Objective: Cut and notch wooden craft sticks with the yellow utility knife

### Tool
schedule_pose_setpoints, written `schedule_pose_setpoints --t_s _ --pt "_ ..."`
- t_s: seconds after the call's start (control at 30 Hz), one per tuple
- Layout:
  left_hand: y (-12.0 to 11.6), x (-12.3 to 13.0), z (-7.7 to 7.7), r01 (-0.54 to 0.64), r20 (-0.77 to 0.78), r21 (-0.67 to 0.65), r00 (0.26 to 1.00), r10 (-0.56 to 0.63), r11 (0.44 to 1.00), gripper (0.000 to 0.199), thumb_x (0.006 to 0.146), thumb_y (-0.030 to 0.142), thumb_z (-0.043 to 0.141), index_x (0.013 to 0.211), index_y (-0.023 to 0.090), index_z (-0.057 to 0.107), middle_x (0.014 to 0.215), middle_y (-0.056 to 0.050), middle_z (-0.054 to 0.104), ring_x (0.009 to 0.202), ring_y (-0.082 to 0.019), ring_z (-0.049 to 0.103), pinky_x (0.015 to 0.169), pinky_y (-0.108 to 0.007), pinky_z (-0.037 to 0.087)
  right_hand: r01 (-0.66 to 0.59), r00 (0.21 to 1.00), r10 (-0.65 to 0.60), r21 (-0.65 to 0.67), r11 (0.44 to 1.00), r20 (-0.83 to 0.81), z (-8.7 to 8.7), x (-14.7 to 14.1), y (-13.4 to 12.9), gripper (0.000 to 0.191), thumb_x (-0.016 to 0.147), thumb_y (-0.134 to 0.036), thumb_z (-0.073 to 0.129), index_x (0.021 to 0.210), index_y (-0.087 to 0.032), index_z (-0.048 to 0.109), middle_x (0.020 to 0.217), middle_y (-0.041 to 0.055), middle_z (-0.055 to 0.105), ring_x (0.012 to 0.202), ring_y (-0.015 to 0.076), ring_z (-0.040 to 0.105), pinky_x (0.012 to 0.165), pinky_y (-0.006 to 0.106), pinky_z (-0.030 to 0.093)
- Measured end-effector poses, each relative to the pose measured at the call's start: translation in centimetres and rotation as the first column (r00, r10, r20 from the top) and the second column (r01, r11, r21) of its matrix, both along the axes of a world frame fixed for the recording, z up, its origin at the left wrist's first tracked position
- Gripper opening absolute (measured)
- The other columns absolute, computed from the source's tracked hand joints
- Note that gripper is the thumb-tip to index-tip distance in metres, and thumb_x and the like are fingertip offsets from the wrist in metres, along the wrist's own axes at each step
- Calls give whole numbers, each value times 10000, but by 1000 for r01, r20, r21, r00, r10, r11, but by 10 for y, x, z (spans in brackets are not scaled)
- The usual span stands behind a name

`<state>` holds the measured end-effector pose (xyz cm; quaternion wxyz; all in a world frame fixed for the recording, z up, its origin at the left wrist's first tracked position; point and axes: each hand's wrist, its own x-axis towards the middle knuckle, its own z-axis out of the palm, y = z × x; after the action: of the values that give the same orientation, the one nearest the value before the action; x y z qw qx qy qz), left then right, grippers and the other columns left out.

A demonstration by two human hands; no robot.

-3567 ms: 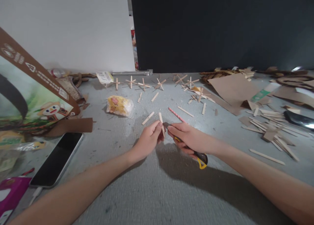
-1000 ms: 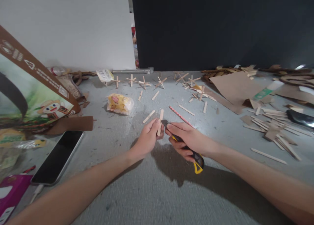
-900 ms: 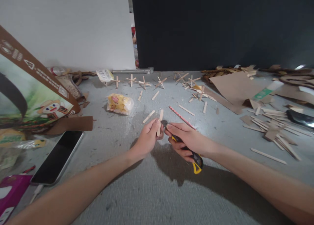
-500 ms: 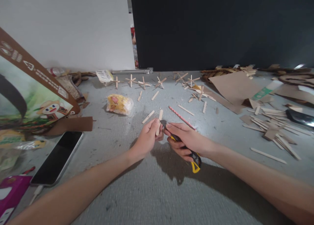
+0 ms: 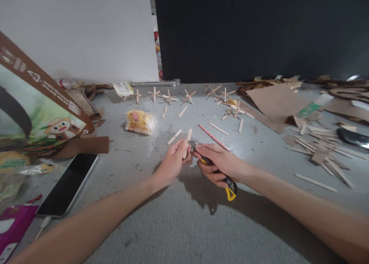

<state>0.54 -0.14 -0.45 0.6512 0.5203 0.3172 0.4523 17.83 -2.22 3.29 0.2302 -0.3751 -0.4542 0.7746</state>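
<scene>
My left hand point(image 5: 173, 160) pinches a short wooden craft stick point(image 5: 189, 135) that points up and away from me. My right hand point(image 5: 216, 162) is wrapped round a black and yellow utility knife point(image 5: 230, 189). The knife's dark blade end is at the stick, by my left fingertips; whether it bites into the wood I cannot tell. Just beyond my left hand lies another short stick point(image 5: 174, 136). A red patterned pencil point(image 5: 211, 136) lies behind my right hand, which hides its near end.
Several star-shaped stick pieces point(image 5: 169, 98) stand along the back. A yellow packet point(image 5: 141, 122) sits left of centre. Craft sticks and cardboard point(image 5: 319, 152) are heaped at right. A phone point(image 5: 69, 185), a purple power strip point(image 5: 17, 229) and a printed bag point(image 5: 43, 98) occupy the left.
The two hands stay almost in place. The knife's blade end has shifted very slightly against the stick, and the whole view has moved a little.
</scene>
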Motion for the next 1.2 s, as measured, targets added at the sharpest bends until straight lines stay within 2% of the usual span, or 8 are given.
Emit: schedule_pose_setpoints --t_s 0.23,0.43,0.77,1.07,1.2 --pt "1 -1 0 14 2 -16 1000 -14 1000 502 1013 610 534 708 225 432 518 88 355 472 -83 288 523 -266 268 -9 1000 9 -12 1000 1 -1 2 3 392 1017 -635 529 903 -278 415 510 -144 321 332 62 216 298 152 329" --pt "-1 -1 5 39 26 -56 999 -37 998 479 1015 578 541 708 221 448 499 100 326 463 -82 276 525 -262 268 -53 997 52 -1 999 -61 -6 6 7 388 1020 -637 527 909 -281 421 509 -150 326 332 64 202 290 162 360" --pt "1 -1 6 104 119 -136 989 -88 985 468 1000 543 606 702 210 467 503 102 292 472 -76 223 506 -234 249 -57 998 57 23 998 -34 -11 9 11 410 1016 -652 535 898 -280 411 503 -149 322 329 65 204 271 168 357" --pt "1 -4 12 166 124 -233 982 -140 958 373 1052 316 458 695 210 436 497 102 253 468 -79 197 507 -221 249 -64 997 64 17 998 -40 -12 11 13 427 998 -666 558 889 -280 410 517 -147 330 329 61 193 266 173 341" --pt "6 -5 7 173 86 -211 984 -158 962 363 1048 357 458 714 213 451 508 99 275 466 -82 216 508 -229 254 -38 999 38 29 999 -17 -13 9 13 454 966 -694 586 883 -283 414 501 -148 331 325 67 209 262 177 325"
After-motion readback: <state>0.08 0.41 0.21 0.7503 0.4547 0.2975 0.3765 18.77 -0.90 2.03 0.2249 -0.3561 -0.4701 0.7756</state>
